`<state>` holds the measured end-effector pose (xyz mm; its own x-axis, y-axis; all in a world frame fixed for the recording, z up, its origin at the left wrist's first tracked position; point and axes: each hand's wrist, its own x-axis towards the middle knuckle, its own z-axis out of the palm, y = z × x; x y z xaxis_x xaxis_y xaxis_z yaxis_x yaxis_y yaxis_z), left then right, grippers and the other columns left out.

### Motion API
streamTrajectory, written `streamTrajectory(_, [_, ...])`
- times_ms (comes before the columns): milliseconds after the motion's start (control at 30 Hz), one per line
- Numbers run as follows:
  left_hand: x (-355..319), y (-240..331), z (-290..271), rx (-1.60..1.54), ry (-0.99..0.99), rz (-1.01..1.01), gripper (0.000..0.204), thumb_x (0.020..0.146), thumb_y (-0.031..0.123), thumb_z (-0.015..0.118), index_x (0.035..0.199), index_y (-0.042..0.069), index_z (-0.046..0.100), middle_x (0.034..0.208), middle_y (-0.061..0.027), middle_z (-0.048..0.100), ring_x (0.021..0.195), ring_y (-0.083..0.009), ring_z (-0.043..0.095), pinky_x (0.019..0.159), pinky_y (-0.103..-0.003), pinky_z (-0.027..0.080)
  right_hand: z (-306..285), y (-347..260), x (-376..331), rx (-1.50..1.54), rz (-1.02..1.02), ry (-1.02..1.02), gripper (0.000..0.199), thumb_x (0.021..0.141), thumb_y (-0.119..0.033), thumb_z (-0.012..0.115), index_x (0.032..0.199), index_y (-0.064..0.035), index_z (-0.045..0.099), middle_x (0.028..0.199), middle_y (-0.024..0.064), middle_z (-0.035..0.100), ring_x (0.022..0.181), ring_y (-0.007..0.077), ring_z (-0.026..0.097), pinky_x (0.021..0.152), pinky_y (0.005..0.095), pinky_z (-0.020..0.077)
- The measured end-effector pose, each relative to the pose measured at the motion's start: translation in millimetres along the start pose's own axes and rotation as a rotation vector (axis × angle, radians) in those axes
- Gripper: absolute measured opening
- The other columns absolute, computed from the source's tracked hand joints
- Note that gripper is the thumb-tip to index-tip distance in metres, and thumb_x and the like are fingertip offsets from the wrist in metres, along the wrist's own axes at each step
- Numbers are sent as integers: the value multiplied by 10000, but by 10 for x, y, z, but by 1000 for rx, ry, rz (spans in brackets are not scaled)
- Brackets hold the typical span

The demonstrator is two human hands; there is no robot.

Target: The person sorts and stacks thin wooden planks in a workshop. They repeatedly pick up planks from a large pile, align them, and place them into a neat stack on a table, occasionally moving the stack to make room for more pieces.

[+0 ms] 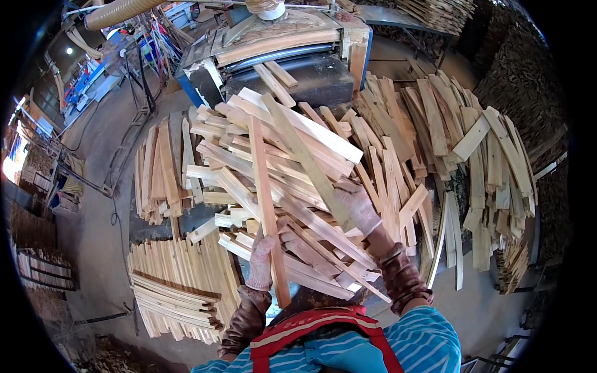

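Note:
My left hand, in a pale knit glove, is closed around the lower part of a reddish-brown wooden strip. That strip stands nearly lengthwise away from me, over the heap. Farther right, my gloved right hand grips a greyish-yellow wooden strip near its close end, and the strip slants up to the left. Beneath both hands lies a jumbled heap of sawn wooden strips, pointing in several directions. The fingers of my right hand are partly hidden.
Beyond the heap stands a planer-like machine with two strips at its opening. Stacked strips lie at the lower left, more boards at the left. Large piles of boards spread to the right. A hose runs along the top.

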<state>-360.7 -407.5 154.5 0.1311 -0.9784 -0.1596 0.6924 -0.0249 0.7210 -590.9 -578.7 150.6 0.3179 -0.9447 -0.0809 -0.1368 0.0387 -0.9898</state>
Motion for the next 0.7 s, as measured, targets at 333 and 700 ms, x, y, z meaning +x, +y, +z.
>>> streamTrajectory(333, [163,-272,238,235,121,64,596,981,205,596,1523,68,390,1288,-107,611,1071,-221,651,912,-362,558,960,50,-1231,-502,-412,68,362,923,-334,680,1180,-82,645,920,171,668,786,384,674,671,459,559])
streamTrajectory(700, [-203,-77,205,282,94,-9,371,878,77,695,1235,26,610,999,-73,685,866,-192,689,791,-342,587,58,369,311,-1064,-228,226,589,928,-442,626,1389,-84,549,1416,183,546,1310,381,508,1091,489,419])
